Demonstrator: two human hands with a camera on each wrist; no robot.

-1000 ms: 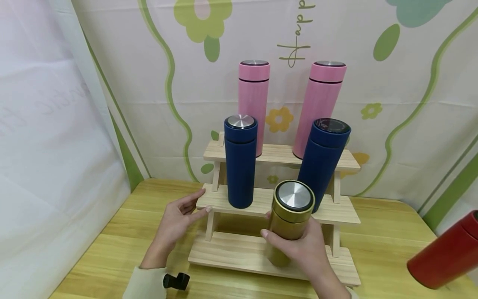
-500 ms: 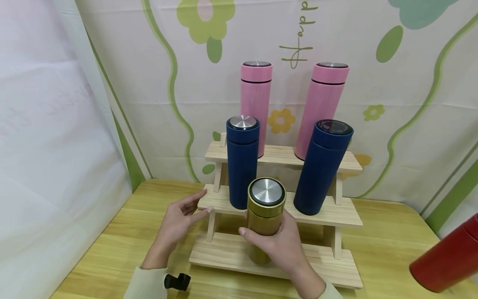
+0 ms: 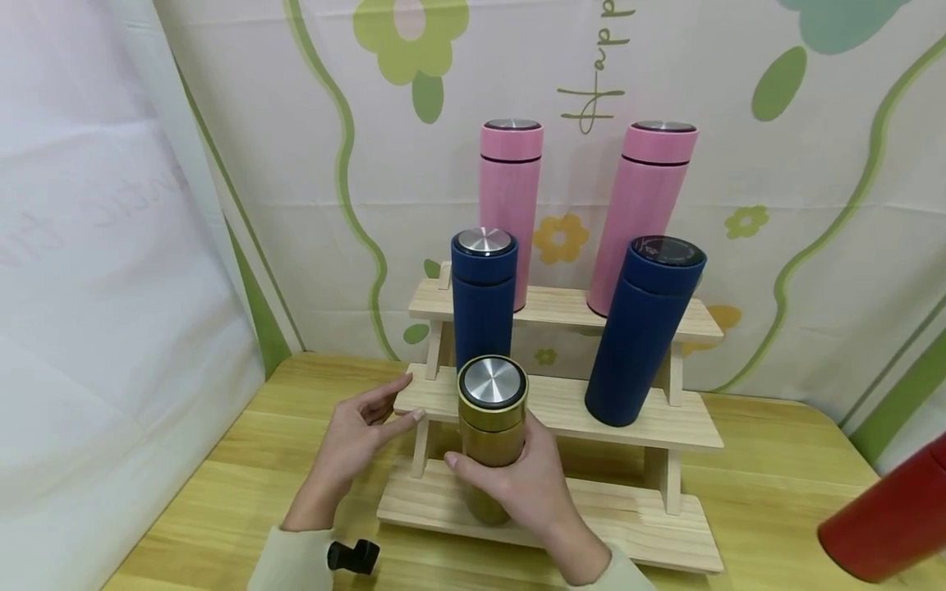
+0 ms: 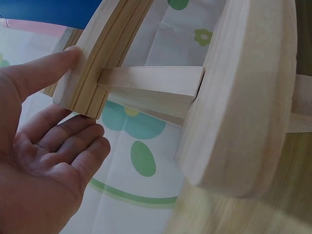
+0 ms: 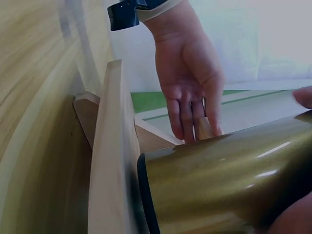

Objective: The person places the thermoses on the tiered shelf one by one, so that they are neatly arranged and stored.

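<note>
My right hand (image 3: 528,484) grips a gold thermos bottle (image 3: 491,435) with a silver lid, upright over the left part of the bottom tier of a three-tier wooden display stand (image 3: 621,521). In the right wrist view, the dark-ringed base of the gold thermos (image 5: 209,185) is right at the board. My left hand (image 3: 355,431) holds the left end of the middle tier; the left wrist view has its thumb (image 4: 53,70) on the board's edge and its fingers curled by the end. A blue thermos (image 3: 484,308) stands behind the gold one, its lower part hidden.
A second blue thermos (image 3: 643,336) leans in view on the middle tier's right side. Two pink thermoses, one left (image 3: 510,197) and one right (image 3: 646,213), occupy the top tier. A red thermos (image 3: 887,521) is at the right edge. Behind hangs a flowered cloth (image 3: 296,246).
My right hand has carried the gold thermos leftward along the bottom tier, from before the right blue thermos to before the left one. My left hand stays at the stand's end.
</note>
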